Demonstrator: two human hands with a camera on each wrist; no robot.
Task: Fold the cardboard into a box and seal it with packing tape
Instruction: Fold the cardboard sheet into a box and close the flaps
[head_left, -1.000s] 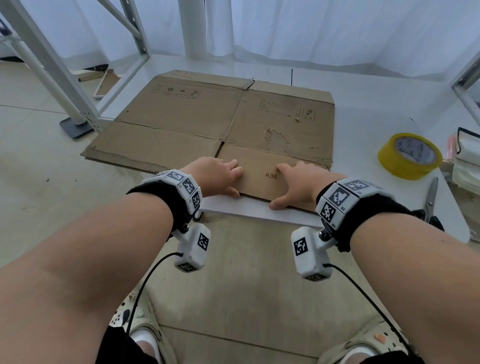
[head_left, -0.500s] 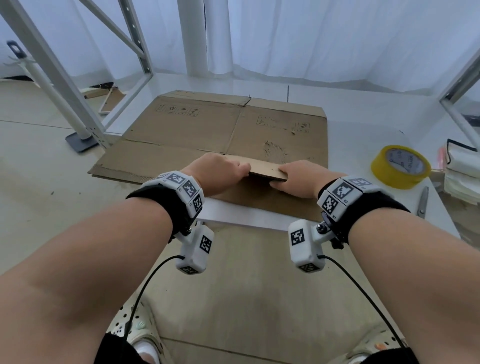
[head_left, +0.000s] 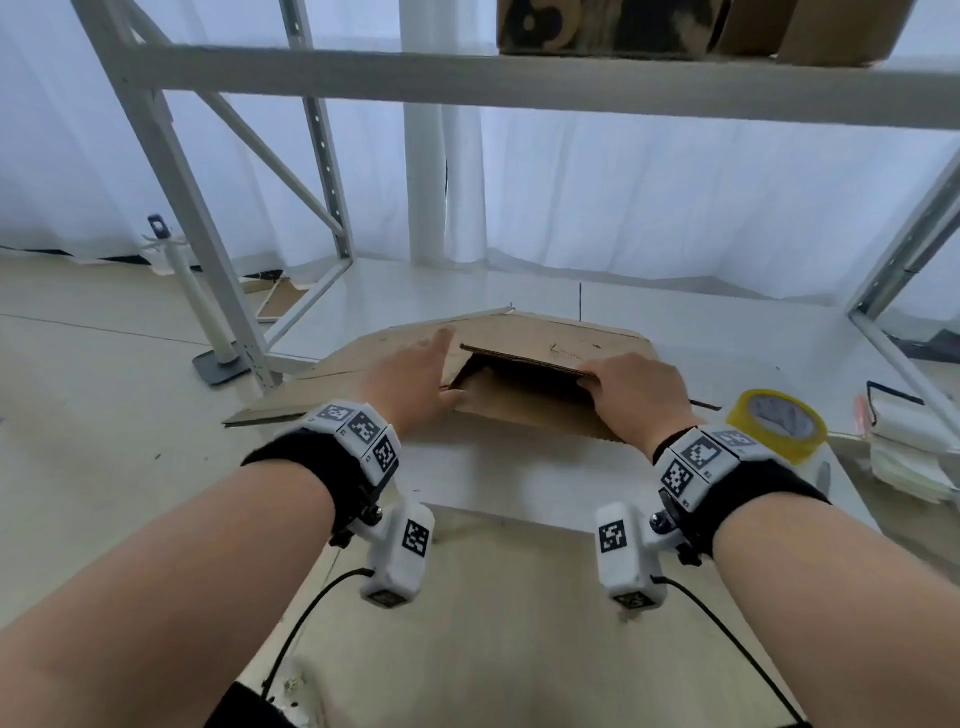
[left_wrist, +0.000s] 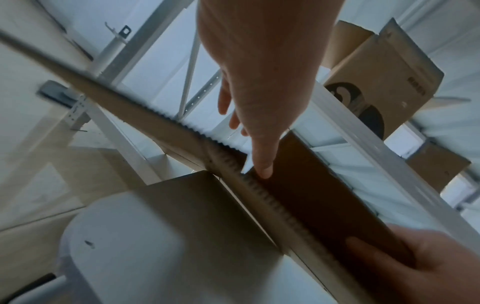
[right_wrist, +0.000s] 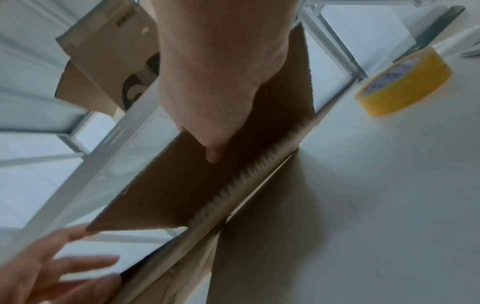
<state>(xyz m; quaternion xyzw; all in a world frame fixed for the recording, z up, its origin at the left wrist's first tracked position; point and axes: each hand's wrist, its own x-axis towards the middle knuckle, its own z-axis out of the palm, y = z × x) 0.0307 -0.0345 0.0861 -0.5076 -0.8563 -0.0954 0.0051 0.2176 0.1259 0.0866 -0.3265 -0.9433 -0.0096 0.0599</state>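
Right now the cardboard (head_left: 524, 410) lies on the white counter (head_left: 649, 322) with its near flap lifted off the sheet below, so a dark wedge shows under it. The right hand (head_left: 631, 397) grips that flap at its right end, fingers curled over the top edge and thumb (right_wrist: 213, 152) pressed on the underside, as the right wrist view shows. The left hand (head_left: 410, 382) is at the flap's left end with its fingers straight and spread; its thumb (left_wrist: 263, 166) touches the flap's underside near the corrugated edge, and the other fingers reach past it, closed on nothing. The rest of the cardboard spreads left and back over the counter, its left part hanging past the counter's edge.

A yellow tape roll (head_left: 776, 423) sits flat on the counter to the right of the right hand, apart from the cardboard. Above, a grey shelf (head_left: 519, 83) carries brown boxes (head_left: 613, 26).
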